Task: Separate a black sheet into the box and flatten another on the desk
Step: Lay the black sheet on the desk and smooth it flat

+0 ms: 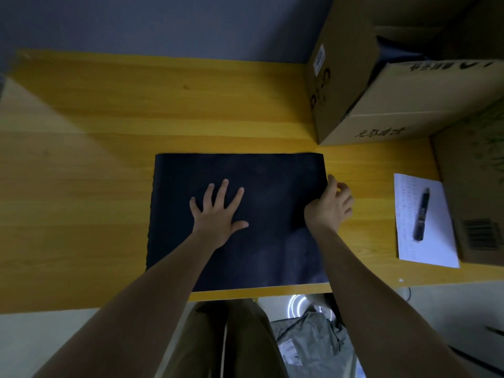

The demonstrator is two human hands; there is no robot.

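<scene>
Two forearms reach in over the near edge, and both hands are on the black sheet.

The left hand [218,211] lies flat with fingers spread wide, pressing mid-sheet, which looks like an anchor so the black sheet [237,222] won't slide on the tabletop [109,173]. The right hand [330,205] curls over the sheet's right edge, fingers pinching there, likely to peel a top layer free; whether more than one sheet lies stacked, I cannot tell. I count one dark rectangle near the front edge. One open box [381,85] waits at the far right corner, near the sheet's far corner. One white paper [425,227], one pen [421,215] on it.
</scene>
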